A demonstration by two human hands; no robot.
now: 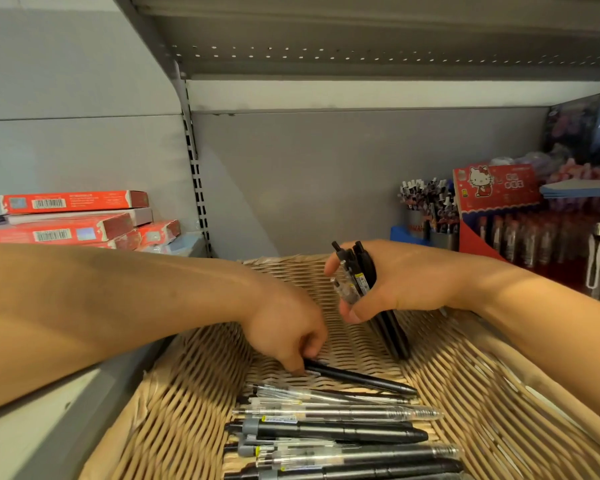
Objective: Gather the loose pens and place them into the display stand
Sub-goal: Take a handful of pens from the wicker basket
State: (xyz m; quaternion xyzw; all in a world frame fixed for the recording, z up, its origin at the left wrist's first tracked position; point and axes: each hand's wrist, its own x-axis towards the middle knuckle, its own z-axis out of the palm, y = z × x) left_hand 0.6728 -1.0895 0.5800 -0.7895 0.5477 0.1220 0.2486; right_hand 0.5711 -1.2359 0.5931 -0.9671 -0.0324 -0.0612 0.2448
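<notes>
On the brown honeycomb packing paper (194,393), the left hand (288,327) pinches the clip end of a slim black pen (357,375); its long axis runs rightward, away from that hand; the right hand (406,278), farther off, clasps a bundle of black pens (364,271).

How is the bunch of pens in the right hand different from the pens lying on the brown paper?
The bunch of pens stands nearly upright, gripped by the right hand; the loose pens lie flat in a row on the honeycomb paper. The bunch is few, the row many. Both mix black and clear pens.
</notes>
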